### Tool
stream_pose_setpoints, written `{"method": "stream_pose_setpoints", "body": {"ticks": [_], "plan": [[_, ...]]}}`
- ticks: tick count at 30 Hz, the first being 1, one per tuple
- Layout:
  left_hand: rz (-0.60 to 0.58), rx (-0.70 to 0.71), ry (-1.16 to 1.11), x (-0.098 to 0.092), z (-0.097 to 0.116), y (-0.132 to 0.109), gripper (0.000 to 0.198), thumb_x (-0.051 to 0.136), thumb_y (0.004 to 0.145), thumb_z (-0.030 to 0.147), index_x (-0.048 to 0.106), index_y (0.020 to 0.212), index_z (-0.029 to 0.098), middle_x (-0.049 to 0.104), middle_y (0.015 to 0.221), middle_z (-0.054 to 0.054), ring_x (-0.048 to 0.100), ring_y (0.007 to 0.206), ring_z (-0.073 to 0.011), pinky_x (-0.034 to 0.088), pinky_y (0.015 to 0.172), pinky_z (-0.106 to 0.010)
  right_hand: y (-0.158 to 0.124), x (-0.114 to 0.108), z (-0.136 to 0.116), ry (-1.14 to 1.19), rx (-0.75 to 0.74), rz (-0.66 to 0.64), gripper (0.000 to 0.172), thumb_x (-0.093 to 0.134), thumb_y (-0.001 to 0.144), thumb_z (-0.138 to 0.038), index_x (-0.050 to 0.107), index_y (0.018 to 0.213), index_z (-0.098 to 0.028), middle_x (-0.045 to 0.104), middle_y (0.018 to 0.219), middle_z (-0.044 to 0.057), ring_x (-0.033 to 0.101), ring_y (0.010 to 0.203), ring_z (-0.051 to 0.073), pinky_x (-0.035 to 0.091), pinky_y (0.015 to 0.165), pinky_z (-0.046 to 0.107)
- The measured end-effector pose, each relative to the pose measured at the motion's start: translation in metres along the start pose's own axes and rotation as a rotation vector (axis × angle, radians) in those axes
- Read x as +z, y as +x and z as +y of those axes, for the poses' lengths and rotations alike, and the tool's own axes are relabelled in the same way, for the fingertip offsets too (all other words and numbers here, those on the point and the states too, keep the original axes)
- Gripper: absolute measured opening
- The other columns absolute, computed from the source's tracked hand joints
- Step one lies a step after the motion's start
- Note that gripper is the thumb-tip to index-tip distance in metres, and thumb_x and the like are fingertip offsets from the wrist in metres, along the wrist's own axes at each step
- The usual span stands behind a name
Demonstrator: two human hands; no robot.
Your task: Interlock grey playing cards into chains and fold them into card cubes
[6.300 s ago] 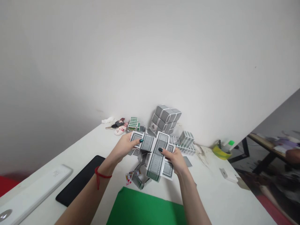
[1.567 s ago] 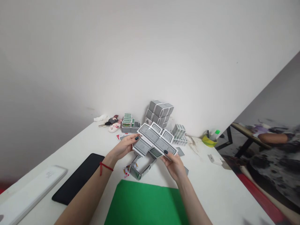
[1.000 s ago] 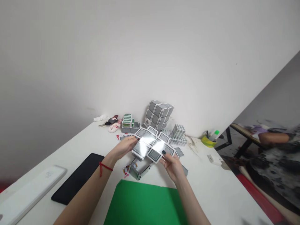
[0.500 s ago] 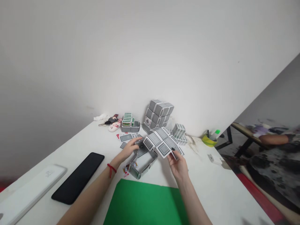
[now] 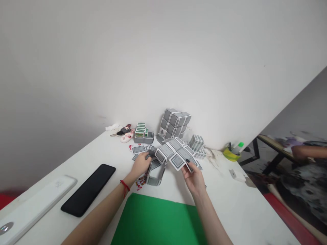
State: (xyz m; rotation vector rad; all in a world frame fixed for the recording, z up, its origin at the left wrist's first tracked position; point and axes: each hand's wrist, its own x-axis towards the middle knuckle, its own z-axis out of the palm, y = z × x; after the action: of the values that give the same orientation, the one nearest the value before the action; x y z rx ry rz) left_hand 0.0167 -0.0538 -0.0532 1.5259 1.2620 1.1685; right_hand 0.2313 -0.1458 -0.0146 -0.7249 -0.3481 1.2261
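My right hand (image 5: 193,176) pinches the lower right edge of a joined panel of folded playing cards (image 5: 175,148), holding it tilted above the table with grey patterned backs up. My left hand (image 5: 141,164) is closed on the back left part of an open-topped frame of folded cards (image 5: 154,181); its fingertips are partly hidden. Loose playing cards (image 5: 138,149) lie behind that hand, and a few face-up ones (image 5: 140,182) are beside the frame. Farther back, a tall block of folded cards (image 5: 176,120) stands against the wall.
A small card tray (image 5: 144,140) holds green-edged cards. Keys and a charm (image 5: 125,131) lie left of it. More folded card stacks (image 5: 196,143) stand right. A black phone (image 5: 89,190), white device (image 5: 38,204), green sheet (image 5: 158,221) and yellow tape roll (image 5: 231,154) surround the work.
My left hand's fingers have gone from stretched out to curled around the frame, which has tilted and shifted. The right hand still holds the panel. The camera view has shifted slightly.
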Motion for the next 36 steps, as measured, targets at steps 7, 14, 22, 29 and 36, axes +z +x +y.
{"method": "stream_pose_setpoints", "body": {"ticks": [7,14,22,29,36], "plan": [[0.003,0.041,0.067,-0.009,0.017,-0.037,0.008,0.057,0.070,0.025,0.063,0.070,0.019,0.059,0.099,-0.011,0.040,0.116,-0.0313,0.025,0.100,-0.039,0.003,0.001,-0.004,-0.030,0.034,-0.037,0.019,0.070,0.063,-0.008,0.066,0.079,-0.016,0.072,0.079,0.001,0.068,0.073,0.014,0.059,0.069,0.024],[-0.073,0.384,0.140,-0.014,0.055,-0.050,0.062,0.063,0.071,0.028,0.037,0.127,0.024,0.024,0.140,-0.010,0.025,0.130,-0.0274,0.029,0.103,-0.042,-0.004,0.018,0.005,-0.062,-0.050,-0.055,0.031,0.073,0.059,-0.011,0.063,0.087,-0.019,0.070,0.079,-0.001,0.067,0.074,0.014,0.059,0.068,0.026],[-0.096,0.582,0.290,-0.018,0.068,-0.028,0.050,0.057,0.073,0.017,0.042,0.121,0.022,0.040,0.129,-0.009,0.036,0.124,-0.0233,0.027,0.106,-0.042,-0.029,0.037,0.006,-0.256,-0.136,-0.082,0.084,0.075,0.058,-0.018,0.033,0.128,-0.039,0.059,0.113,-0.002,0.064,0.088,0.016,0.057,0.072,0.034],[-0.288,0.630,0.291,-0.038,0.065,0.004,0.047,0.060,0.073,0.022,0.048,0.119,0.021,0.038,0.132,-0.010,0.035,0.126,-0.0246,0.028,0.106,-0.041,-0.023,0.026,0.008,-0.845,-0.345,-0.120,0.056,0.068,0.064,-0.031,0.054,0.118,-0.021,0.055,0.122,0.009,0.051,0.110,0.026,0.048,0.085,0.039],[-0.372,0.567,0.192,-0.037,0.042,0.030,0.056,0.065,0.071,0.027,0.045,0.122,0.020,0.046,0.130,-0.008,0.042,0.122,-0.0244,0.030,0.105,-0.039,-0.036,0.029,0.049,-1.269,-0.642,-0.047,0.077,0.067,0.065,-0.039,0.036,0.132,-0.019,0.047,0.125,0.014,0.040,0.118,0.033,0.035,0.096,0.049]]}}
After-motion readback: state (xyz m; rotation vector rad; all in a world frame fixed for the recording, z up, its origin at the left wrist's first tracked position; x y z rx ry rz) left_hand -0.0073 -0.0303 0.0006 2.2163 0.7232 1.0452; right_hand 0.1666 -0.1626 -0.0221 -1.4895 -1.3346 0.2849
